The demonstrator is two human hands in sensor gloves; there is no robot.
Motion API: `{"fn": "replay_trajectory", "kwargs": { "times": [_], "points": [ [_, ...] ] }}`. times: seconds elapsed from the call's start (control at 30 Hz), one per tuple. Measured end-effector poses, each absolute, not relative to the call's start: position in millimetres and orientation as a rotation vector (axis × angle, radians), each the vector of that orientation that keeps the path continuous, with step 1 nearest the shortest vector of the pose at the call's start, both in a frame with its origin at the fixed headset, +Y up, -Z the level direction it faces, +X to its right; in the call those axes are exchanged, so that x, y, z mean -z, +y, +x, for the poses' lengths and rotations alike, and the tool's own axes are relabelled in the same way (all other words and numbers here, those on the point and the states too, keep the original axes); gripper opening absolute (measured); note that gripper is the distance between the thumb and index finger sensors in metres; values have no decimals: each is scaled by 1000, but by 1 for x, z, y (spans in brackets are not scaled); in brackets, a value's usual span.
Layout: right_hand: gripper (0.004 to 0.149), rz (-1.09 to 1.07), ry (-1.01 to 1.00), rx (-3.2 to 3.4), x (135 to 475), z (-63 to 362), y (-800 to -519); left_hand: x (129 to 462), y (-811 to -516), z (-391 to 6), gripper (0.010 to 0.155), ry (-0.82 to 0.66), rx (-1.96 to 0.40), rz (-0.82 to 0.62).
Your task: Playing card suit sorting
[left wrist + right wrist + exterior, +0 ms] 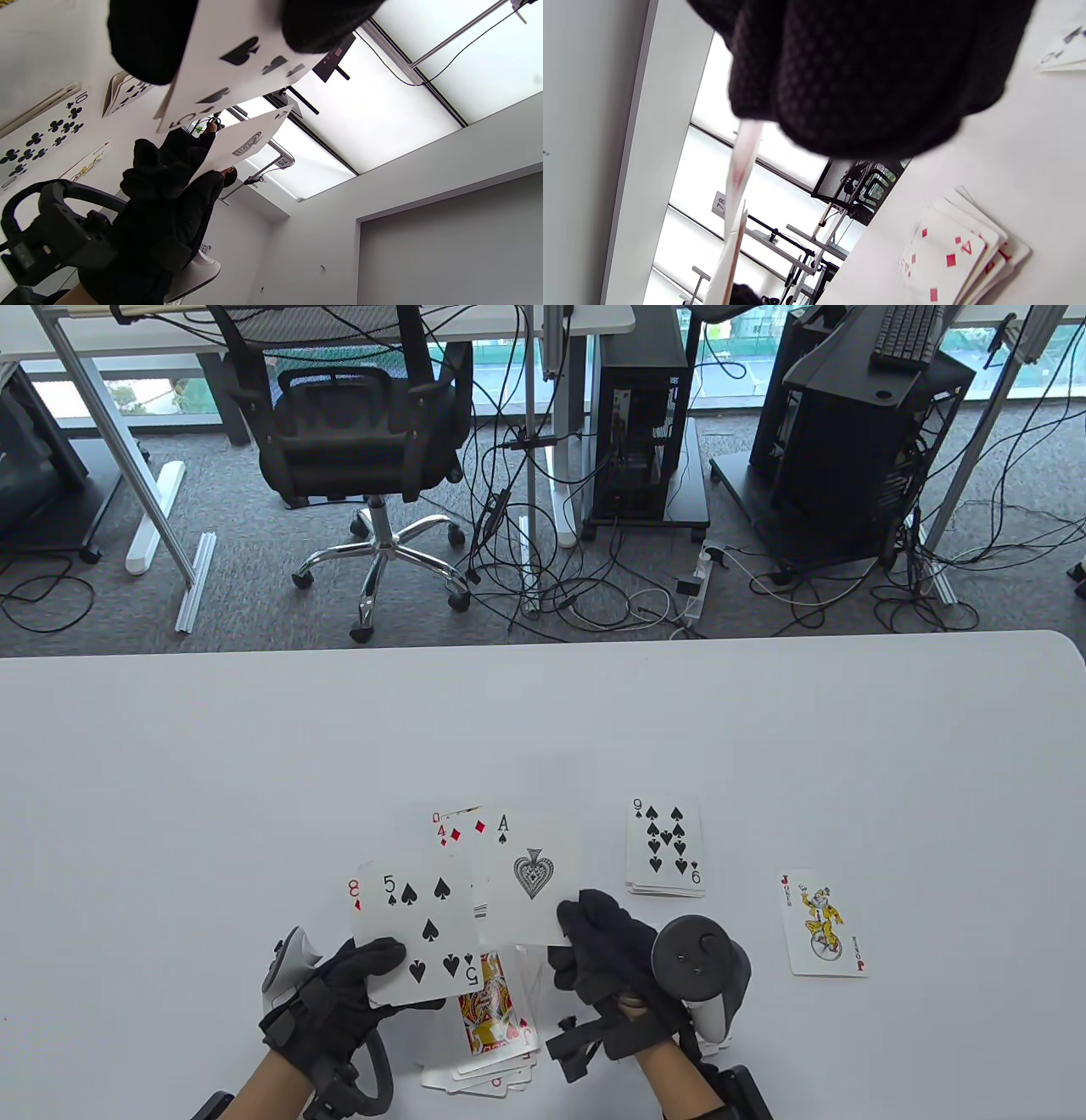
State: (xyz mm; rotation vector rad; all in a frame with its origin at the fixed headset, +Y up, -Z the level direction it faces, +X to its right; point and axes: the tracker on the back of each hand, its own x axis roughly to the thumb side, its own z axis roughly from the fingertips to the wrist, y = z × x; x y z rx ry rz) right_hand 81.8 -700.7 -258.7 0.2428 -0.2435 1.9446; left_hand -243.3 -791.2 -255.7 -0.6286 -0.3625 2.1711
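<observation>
Table view shows the ace of spades (528,875) lifted off the surface (254,772), pinched at its lower right corner by the right hand (607,963); the fingers (585,912) curl over that corner with the thumb beneath. Just left of it, the five of spades (417,929) sits on top of a small fan gripped by the left hand (339,1001), whose thumb (382,957) lies across the card's lower left edge. A red eight (354,892) peeks out from behind the five on its left.

Beyond the ace, away from the fingers, a four of diamonds (451,833) tops a loose red pile. Below both hands, near the table's edge, lies a spread pile with a face card (488,1010) uppermost. To the right of the right hand's fingers sits a stack topped by the nine of spades (664,844), and further right, well apart, a joker (821,922) lies alone.

Left wrist view looks up at the five (237,63) clamped between two gloved fingers (148,38), with the ace (246,142) held beyond it.
</observation>
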Motion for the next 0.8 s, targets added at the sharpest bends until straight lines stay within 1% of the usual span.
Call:
{"fn": "replay_trajectory", "kwargs": {
  "times": [0.17,0.27,0.33,0.47,0.57,0.67,0.8],
  "points": [
    [39,187,-275,-2006,276,103,-684,259,-788,-254,52,-347,-2193,-566],
    [40,109,-261,-2079,296,119,-680,260,-787,-258,52,-342,-2201,-542],
    [40,70,-212,-2136,313,133,-682,260,-787,-259,52,-342,-2201,-537],
    [40,-123,-118,-2285,342,163,-697,260,-786,-259,52,-345,-2203,-539],
    [41,-233,-14,-2345,354,178,-718,260,-786,-259,52,-344,-2198,-539],
    [41,-315,108,-2414,361,184,-738,260,-786,-259,52,-344,-2196,-542],
    [43,-391,177,-2616,366,182,-749,260,-787,-258,52,-341,-2194,-551]
  ]
}}
